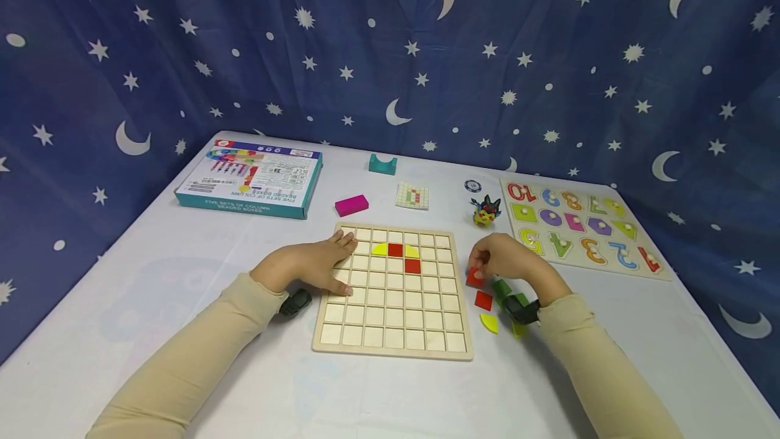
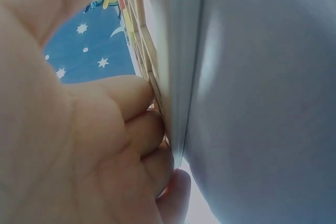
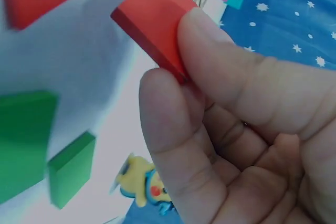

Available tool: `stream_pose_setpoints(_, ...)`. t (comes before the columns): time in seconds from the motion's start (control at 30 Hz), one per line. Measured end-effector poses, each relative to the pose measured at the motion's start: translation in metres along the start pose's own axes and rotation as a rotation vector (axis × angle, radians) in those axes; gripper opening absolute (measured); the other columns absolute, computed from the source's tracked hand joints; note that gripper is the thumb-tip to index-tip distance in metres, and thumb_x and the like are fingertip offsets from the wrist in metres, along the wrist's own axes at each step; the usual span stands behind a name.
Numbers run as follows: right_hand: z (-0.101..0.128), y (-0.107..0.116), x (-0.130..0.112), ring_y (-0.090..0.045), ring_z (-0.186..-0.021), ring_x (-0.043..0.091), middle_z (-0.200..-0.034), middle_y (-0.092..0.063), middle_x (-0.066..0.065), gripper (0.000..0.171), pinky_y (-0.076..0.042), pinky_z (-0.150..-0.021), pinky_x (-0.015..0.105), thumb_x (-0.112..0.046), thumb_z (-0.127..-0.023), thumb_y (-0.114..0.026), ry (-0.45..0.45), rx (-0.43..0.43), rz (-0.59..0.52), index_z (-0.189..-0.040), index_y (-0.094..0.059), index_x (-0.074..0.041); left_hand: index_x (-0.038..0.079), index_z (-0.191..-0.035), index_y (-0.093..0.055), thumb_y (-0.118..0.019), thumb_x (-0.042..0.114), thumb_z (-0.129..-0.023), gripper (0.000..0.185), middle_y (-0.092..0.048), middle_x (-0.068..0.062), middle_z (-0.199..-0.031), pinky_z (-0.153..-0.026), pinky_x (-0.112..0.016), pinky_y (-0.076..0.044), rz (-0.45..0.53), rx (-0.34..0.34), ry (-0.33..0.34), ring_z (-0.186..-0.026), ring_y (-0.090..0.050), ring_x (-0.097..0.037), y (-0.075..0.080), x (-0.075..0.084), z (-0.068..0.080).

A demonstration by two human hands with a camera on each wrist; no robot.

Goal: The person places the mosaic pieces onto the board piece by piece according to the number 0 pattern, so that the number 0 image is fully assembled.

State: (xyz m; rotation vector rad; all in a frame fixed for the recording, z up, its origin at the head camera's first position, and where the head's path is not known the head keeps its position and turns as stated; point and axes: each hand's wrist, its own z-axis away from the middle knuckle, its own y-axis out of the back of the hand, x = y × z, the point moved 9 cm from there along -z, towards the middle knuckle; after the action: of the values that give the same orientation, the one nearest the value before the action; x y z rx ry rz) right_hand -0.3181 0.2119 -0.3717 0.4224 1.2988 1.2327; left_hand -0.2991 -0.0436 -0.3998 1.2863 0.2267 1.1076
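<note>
Left hand [image 1: 317,264]: fingers straight, palm down; rests flat on the left edge of the grid board [image 1: 395,337]; holds nothing.
Right hand [image 1: 508,259]: thumb and fingers pinch a red square tile [image 1: 473,278]; tile lifted just right of the board, off the table [image 1: 183,290].
Board contents: two yellow quarter pieces [image 1: 380,249] flank a red square [image 1: 395,250]; a second red square [image 1: 412,265] lies one row lower.
Loose pieces: red tile [image 1: 483,300], yellow quarter [image 1: 489,322], green blocks [image 1: 502,288] near the right wrist.
Far side: number puzzle [image 1: 579,229]; box [image 1: 250,178]; magenta block [image 1: 351,205].
</note>
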Motion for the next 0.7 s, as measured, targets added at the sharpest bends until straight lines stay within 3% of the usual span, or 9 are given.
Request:
stream_pose_setpoints(0.33, -0.01, -0.001, -0.03, -0.05, -0.063, 0.013, -0.069, -0.058, 0.0, 0.012, -0.043, -0.058, 0.025, 0.005, -0.075, -0.067, 0.071, -0.006, -0.009, -0.077, -0.066, -0.006, -0.004, -0.145, -0.013, -0.066, 0.04, -0.083, 0.093, -0.004, -0.02, -0.154, -0.114, -0.048, -0.009, -0.002, -0.005, -0.002, -0.142, 0.004, -0.035, -0.001, -0.001, -0.001)
stream_pose_setpoints(0.7, -0.028, -0.017, -0.07, -0.052, -0.068, 0.013, -0.074, -0.061, 0.0, 0.013, -0.045, -0.062, 0.024, 0.005, -0.076, -0.067, 0.146, -0.042, -0.02, -0.08, -0.067, -0.007, -0.005, -0.145, -0.013, -0.067, 0.04, -0.082, 0.094, -0.004, -0.02, -0.153, -0.114, -0.048, -0.008, 0.013, -0.007, 0.0, -0.141, 0.005, -0.035, -0.001, -0.001, -0.002)
